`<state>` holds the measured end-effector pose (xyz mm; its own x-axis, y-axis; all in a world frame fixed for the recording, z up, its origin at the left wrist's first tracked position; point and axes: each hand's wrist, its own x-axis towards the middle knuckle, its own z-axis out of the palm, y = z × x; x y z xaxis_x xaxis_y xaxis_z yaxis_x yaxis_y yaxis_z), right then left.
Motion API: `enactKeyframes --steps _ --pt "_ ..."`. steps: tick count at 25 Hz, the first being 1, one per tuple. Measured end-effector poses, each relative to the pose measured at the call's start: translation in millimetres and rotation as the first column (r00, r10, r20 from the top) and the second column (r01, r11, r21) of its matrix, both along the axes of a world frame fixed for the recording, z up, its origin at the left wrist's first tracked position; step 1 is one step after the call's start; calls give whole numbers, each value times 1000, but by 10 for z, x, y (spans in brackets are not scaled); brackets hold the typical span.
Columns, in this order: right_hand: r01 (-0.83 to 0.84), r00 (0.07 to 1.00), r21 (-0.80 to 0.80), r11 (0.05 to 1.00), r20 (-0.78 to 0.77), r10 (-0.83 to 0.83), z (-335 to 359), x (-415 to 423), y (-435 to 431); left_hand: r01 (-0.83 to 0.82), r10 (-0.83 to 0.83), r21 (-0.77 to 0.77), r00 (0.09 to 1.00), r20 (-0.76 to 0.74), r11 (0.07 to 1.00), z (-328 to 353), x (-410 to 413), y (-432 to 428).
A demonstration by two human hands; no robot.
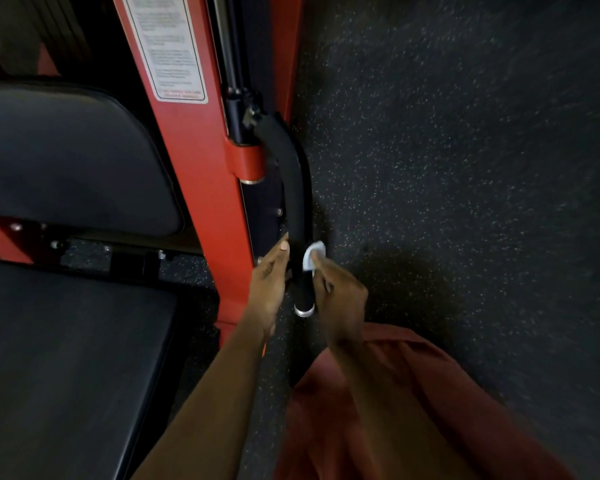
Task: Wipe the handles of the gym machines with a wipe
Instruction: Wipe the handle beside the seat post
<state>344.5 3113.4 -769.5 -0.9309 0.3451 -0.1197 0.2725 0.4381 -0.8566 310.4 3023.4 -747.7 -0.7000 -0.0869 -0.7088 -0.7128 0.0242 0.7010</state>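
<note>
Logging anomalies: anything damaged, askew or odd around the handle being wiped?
Nothing stands out. The right hand holds the wipe against the black handle, left hand alongside; the grip covering looks intact.

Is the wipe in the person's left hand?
No, the right hand holds the wipe against the black handle, and the left hand lies beside it.

Right of the handle (pixel 293 202) the floor (pixel 465 168) lies open, so my right hand (pixel 340 299), pinching the wipe (pixel 314 254), has free room there. On the left the frame (pixel 201 202) stands close, leaving a narrow gap where my left hand (pixel 269 282) sits. Higher up a bracket (pixel 246 161) closes that gap. Further left, the seat (pixel 66 358) and back pad (pixel 66 157) block the way.
</note>
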Motion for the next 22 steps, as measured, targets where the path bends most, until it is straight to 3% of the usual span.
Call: enactKeyframes --steps 4,11,16,22 --pt "158 983 -7 987 -96 -158 213 -449 -22 -1 1 17 1000 -9 1000 11 -6 30" --pt "254 966 -35 966 60 -252 -322 266 -271 35 -40 -98 998 -50 995 -274 319 -61" --pt "-11 924 18 1000 382 3 -491 442 -80 45 -47 -58 998 -33 997 -377 463 -76" --pt "222 974 -26 975 44 -221 -45 -136 -78 1 -2 -37 1000 -17 999 -409 428 -80"
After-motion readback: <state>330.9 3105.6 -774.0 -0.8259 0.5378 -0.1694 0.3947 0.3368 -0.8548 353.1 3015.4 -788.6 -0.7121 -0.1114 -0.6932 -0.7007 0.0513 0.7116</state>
